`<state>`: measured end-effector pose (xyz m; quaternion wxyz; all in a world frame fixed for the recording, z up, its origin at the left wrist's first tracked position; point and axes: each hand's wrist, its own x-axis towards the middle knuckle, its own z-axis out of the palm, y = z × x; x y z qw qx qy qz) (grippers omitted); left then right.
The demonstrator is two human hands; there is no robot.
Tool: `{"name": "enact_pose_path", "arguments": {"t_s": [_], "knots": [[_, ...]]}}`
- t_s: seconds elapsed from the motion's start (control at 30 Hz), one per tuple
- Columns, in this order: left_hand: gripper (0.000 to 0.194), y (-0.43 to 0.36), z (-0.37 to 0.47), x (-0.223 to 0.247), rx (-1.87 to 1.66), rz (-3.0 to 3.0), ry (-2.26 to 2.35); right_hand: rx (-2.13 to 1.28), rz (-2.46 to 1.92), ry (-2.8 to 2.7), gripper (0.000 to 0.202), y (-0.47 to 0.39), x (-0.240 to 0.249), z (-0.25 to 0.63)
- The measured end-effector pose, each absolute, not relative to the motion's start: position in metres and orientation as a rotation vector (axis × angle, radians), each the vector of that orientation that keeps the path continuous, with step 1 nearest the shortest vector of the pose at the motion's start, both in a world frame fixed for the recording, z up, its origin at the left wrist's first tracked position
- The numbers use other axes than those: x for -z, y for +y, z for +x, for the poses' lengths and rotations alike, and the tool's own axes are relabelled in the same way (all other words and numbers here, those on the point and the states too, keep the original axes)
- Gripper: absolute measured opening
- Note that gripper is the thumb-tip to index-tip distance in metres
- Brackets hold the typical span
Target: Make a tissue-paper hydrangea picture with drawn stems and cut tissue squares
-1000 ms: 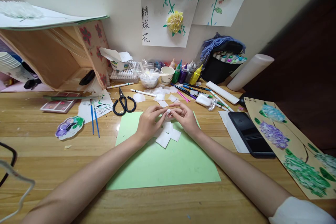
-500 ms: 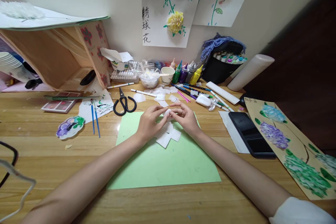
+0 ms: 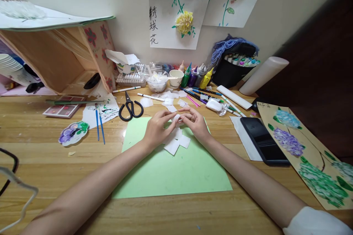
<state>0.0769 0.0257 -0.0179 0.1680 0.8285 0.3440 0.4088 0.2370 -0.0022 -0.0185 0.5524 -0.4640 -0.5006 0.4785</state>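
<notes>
My left hand (image 3: 157,128) and my right hand (image 3: 196,122) meet above the far part of a light green sheet (image 3: 171,176). Between their fingertips is a small piece of white paper (image 3: 175,118), pinched from both sides. Its exact shape is partly covered by the fingers. Beneath the hands, several white paper squares (image 3: 172,147) lie overlapping on the green sheet. Black-handled scissors (image 3: 128,108) rest at the sheet's upper left, blades pointing away from me.
Paintbrushes (image 3: 102,126) and a painted palette (image 3: 74,133) lie to the left. Along the back stand a paper cup (image 3: 176,79), paint bottles (image 3: 196,76) and a pen bag (image 3: 231,64). A phone (image 3: 264,141) and a flower painting (image 3: 311,154) are at the right.
The fingers of my right hand have shifted very slightly around the white paper. Otherwise both hands and the objects stay where they were.
</notes>
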Motion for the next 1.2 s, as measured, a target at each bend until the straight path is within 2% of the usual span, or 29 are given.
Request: {"name": "enact_pose_path", "arguments": {"t_s": [0.6,1.2], "knots": [[0.025,0.0252,0.0764,0.0185,-1.149,2.375,0.980,-1.115,-1.100,-1.181,0.031,-0.0014,0.0195,0.2357],[0.019,0.0245,0.0745,0.0188,-1.206,2.359,0.975,-0.909,-1.183,-1.340,0.022,-0.0072,0.0214,0.2314]]}}
